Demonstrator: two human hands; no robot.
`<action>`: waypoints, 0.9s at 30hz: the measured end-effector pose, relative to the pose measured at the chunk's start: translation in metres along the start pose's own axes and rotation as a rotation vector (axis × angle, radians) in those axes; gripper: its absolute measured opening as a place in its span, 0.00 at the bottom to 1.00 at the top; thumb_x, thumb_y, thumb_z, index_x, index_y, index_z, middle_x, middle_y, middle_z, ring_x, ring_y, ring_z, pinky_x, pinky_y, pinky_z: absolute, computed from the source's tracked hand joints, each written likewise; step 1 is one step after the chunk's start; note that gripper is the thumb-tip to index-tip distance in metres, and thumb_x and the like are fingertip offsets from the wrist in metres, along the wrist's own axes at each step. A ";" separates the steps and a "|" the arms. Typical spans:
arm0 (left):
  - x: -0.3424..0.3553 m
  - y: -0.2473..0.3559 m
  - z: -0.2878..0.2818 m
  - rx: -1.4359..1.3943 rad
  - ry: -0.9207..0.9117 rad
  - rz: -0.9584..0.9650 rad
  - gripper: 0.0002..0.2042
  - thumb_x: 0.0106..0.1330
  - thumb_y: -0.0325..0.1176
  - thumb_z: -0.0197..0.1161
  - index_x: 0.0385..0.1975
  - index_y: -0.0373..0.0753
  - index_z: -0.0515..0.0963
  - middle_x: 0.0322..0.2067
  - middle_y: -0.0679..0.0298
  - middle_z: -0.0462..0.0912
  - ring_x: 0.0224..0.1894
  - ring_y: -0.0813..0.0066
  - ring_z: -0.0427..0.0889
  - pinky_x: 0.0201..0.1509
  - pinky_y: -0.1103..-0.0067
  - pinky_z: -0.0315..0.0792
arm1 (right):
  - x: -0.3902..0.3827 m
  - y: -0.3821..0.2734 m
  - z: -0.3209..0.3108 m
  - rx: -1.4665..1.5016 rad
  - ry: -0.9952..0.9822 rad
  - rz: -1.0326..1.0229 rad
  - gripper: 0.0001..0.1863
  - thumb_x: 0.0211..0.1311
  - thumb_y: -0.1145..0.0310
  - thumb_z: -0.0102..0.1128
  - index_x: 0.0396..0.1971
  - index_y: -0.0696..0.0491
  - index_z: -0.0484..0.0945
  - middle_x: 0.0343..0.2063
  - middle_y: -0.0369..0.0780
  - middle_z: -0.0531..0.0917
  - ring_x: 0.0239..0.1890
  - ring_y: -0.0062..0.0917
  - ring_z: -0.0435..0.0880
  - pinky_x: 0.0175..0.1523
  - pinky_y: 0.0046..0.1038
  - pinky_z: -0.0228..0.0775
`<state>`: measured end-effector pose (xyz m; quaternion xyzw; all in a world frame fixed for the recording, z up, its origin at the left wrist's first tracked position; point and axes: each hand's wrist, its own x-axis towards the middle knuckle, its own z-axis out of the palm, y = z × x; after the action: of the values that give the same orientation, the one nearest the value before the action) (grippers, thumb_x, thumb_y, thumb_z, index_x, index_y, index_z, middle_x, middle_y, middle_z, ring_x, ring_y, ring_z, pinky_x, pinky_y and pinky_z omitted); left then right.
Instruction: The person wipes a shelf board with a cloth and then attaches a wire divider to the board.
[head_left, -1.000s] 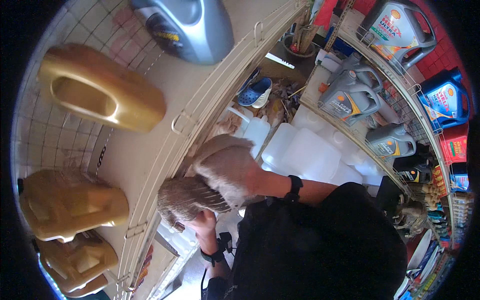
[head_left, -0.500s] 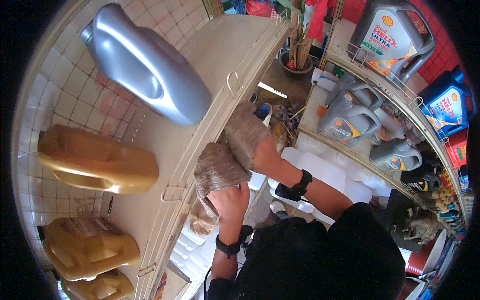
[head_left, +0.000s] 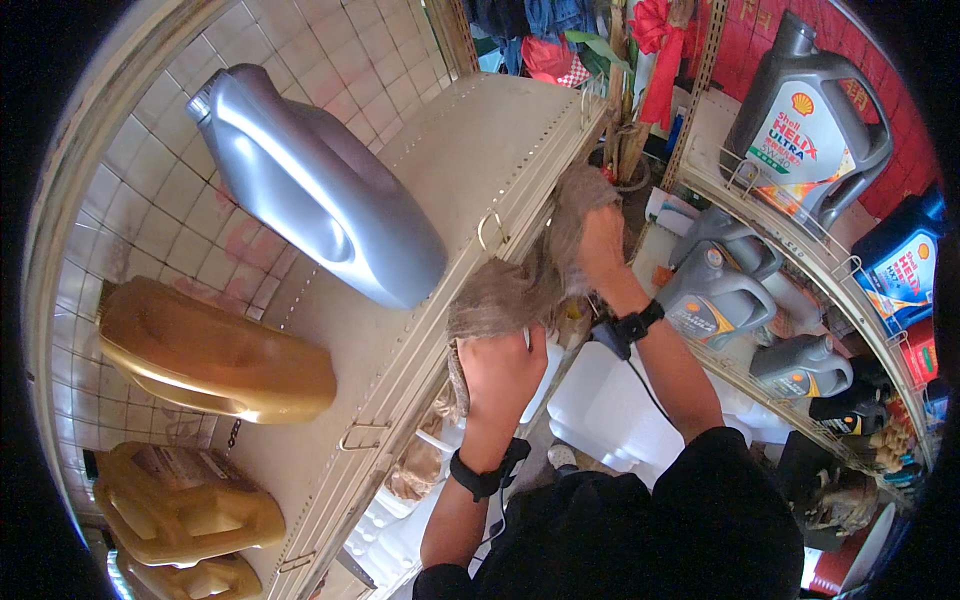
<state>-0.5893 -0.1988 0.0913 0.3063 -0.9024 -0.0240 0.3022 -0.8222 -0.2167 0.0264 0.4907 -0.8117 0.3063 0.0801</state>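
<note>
A grey-brown cloth (head_left: 500, 300) is bunched between my two hands, beside the front edge of the left shelf (head_left: 345, 335). My left hand (head_left: 497, 375) is closed on its nearer end, with the fingertips mostly covered by the fabric. Farther off, my right hand (head_left: 602, 250) grips the other end, close to the shelf's far corner. On the shelf, a silver plastic oil jug (head_left: 320, 200) leans at a slant, and a gold jug (head_left: 220, 355) lies nearer to me.
More gold jugs (head_left: 190, 505) stand at the lower left. Wire hooks (head_left: 492, 230) stick out from the shelf edge. A right-hand rack holds grey oil jugs (head_left: 715, 295) and a blue one (head_left: 900, 270). White plastic containers (head_left: 615, 405) sit below; a potted plant (head_left: 630, 150) stands at the far end.
Both hands have moved away from me along the shelf edge with the cloth, the right hand farther. The whole view has shifted, so the shelves appear lower.
</note>
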 end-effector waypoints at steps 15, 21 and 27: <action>0.007 0.018 0.005 -0.025 -0.233 -0.127 0.22 0.62 0.40 0.53 0.54 0.37 0.67 0.20 0.48 0.79 0.23 0.49 0.81 0.27 0.58 0.74 | 0.051 0.035 -0.001 -0.197 0.165 -0.185 0.09 0.47 0.73 0.58 0.27 0.65 0.77 0.25 0.55 0.78 0.31 0.51 0.77 0.39 0.44 0.72; 0.001 -0.001 0.001 -0.127 -0.188 -0.075 0.18 0.61 0.40 0.56 0.46 0.35 0.69 0.22 0.47 0.78 0.27 0.44 0.78 0.31 0.54 0.69 | 0.028 -0.020 -0.045 -0.008 0.000 0.075 0.11 0.47 0.69 0.60 0.24 0.63 0.78 0.27 0.56 0.80 0.34 0.51 0.80 0.41 0.44 0.72; -0.030 -0.012 -0.024 -0.209 -0.022 0.019 0.19 0.63 0.42 0.56 0.49 0.37 0.67 0.31 0.49 0.76 0.40 0.48 0.75 0.41 0.61 0.67 | -0.051 -0.048 -0.044 0.736 0.116 -0.299 0.15 0.59 0.71 0.52 0.43 0.63 0.76 0.41 0.52 0.81 0.46 0.44 0.78 0.53 0.36 0.67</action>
<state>-0.5505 -0.1880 0.0920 0.2641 -0.9011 -0.1187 0.3228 -0.7632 -0.1692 0.0601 0.5813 -0.5615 0.5888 -0.0114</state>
